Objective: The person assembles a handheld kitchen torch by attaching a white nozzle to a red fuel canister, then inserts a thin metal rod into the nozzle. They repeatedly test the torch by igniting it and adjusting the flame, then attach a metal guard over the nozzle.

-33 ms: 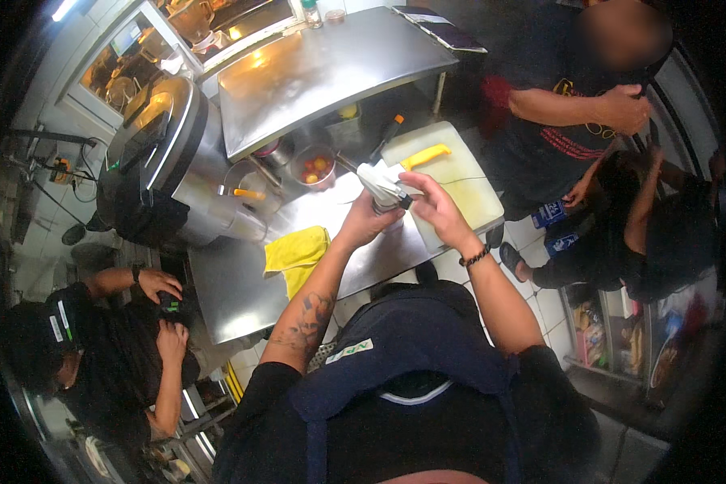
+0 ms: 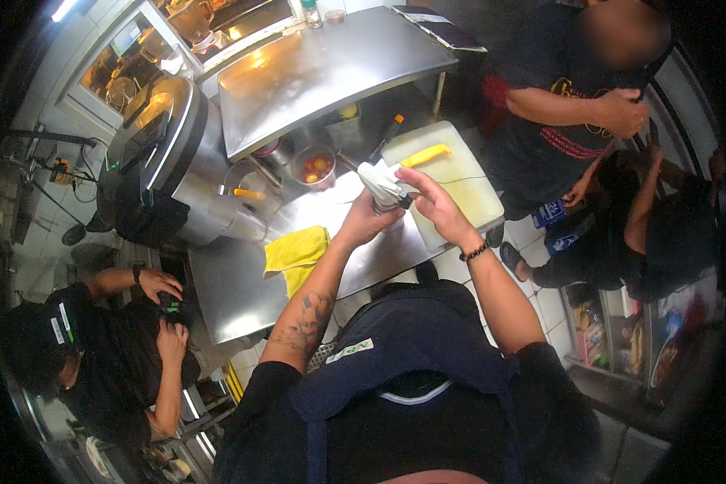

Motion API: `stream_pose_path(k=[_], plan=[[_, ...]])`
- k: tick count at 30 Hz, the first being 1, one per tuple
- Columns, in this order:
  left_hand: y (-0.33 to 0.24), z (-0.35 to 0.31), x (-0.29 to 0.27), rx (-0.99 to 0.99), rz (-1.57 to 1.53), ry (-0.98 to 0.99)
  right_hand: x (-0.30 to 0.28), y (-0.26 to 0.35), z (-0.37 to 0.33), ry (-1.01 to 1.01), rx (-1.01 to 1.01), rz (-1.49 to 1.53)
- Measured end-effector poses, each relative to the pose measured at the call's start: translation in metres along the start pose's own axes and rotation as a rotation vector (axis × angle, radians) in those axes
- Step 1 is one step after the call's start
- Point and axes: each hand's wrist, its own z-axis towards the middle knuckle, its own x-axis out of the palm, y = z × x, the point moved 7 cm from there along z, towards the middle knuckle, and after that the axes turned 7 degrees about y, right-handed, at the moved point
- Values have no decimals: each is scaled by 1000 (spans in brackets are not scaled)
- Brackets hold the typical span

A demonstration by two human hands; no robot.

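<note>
Over the steel worktable [image 2: 242, 278], my left hand [image 2: 367, 222] is closed around a white-topped, greyish object [image 2: 381, 185] with a dark tip at its right side. Its exact kind does not show clearly. Close against its right side is my right hand [image 2: 436, 211], its fingers stretched out and apart; whether they touch the object is unclear. Beyond that hand lies a pale cutting board [image 2: 472, 206] bearing a yellow handle [image 2: 426, 156]. A yellow cloth [image 2: 297, 252] rests on the table left of my left forearm.
A raised steel shelf [image 2: 331, 73] spans the back, with a tub of small red and yellow round items [image 2: 316, 168] below its front edge. Left stands a large steel appliance [image 2: 177, 161]. One person [image 2: 97, 347] is at the left; others [image 2: 573, 105] are at the right.
My right hand's fingers have shifted very slightly at the white-topped object. My left hand keeps its hold in the same place.
</note>
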Motion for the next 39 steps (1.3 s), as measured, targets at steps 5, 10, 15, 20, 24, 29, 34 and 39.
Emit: stream_pose_path(k=[5, 10, 15, 20, 24, 29, 34, 39], plan=[[-7, 13, 0, -9, -37, 59, 3, -11, 25, 215, 157, -12], [-1, 11, 0, -3, -11, 53, 1, -18, 26, 188, 180, 74], [-4, 11, -1, 1, -8, 47, 5, -13, 27, 149, 212, 86], [0, 12, -1, 8, 42, 46, 2, -17, 23, 203, 234, 165], [1, 10, -1, 2, -27, 49, 6, -19, 26, 205, 248, 138], [4, 12, -1, -23, 27, 34, 2, -20, 21, 181, 270, 95], [-1, 11, 5, -41, -106, 73, -3, -32, 24, 193, 256, 5], [-3, 10, 3, 6, -107, 55, 6, -24, 27, 161, 202, 108]])
